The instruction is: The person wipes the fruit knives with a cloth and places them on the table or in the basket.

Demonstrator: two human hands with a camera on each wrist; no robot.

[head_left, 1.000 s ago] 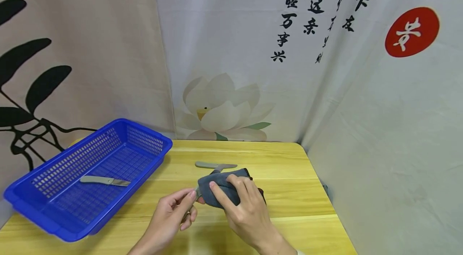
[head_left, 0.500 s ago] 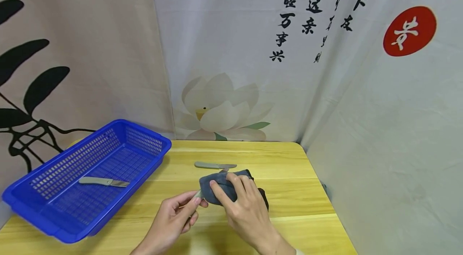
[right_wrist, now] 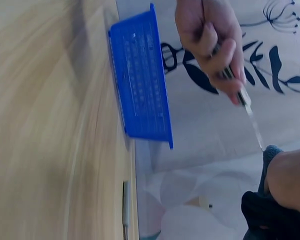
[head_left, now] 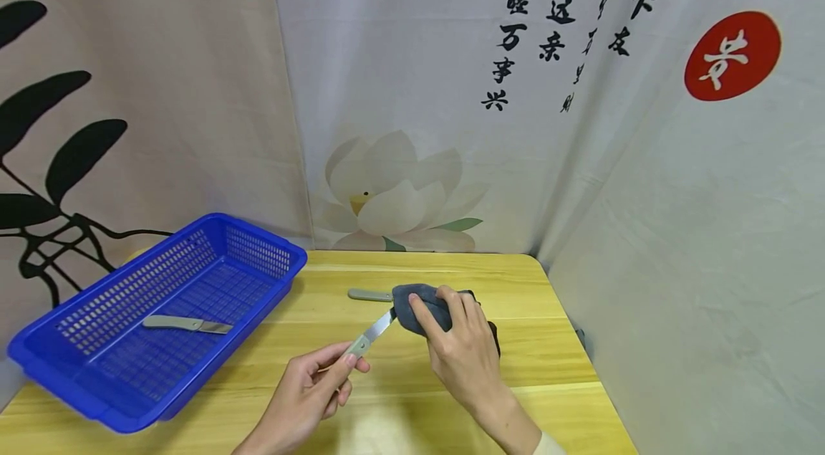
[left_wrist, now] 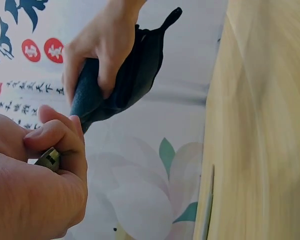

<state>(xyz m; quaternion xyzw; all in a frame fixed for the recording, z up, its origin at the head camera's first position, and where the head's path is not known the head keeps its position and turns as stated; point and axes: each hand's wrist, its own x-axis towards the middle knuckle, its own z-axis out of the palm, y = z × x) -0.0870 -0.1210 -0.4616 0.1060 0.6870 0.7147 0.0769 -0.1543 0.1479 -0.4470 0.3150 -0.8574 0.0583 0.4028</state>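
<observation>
My left hand [head_left: 309, 383] grips a small knife [head_left: 359, 346] by its pale grey-green handle, thumb on top. Its blade slants up and right, and the tip end meets the edge of a folded blue-grey cloth [head_left: 406, 312] with black trim. My right hand [head_left: 464, 351] holds that cloth bunched under its fingers, above the table. In the left wrist view, the butt of the knife handle [left_wrist: 50, 160] pokes out of my curled left fingers. The right wrist view shows the bare blade [right_wrist: 255, 125] between left hand and cloth.
A second knife [head_left: 369, 294] lies on the wooden table [head_left: 515, 398] behind the cloth, its blade hidden. At the left stands a blue mesh basket [head_left: 293, 265], tilted in view, with another knife [head_left: 174, 322] inside. Printed curtains [head_left: 412, 68] border the table's back and right.
The cloth, earlier wrapped over the blade, has slid up and right with my right hand, baring most of it. My left hand stays nearly in place; the cloth now covers the table knife's blade.
</observation>
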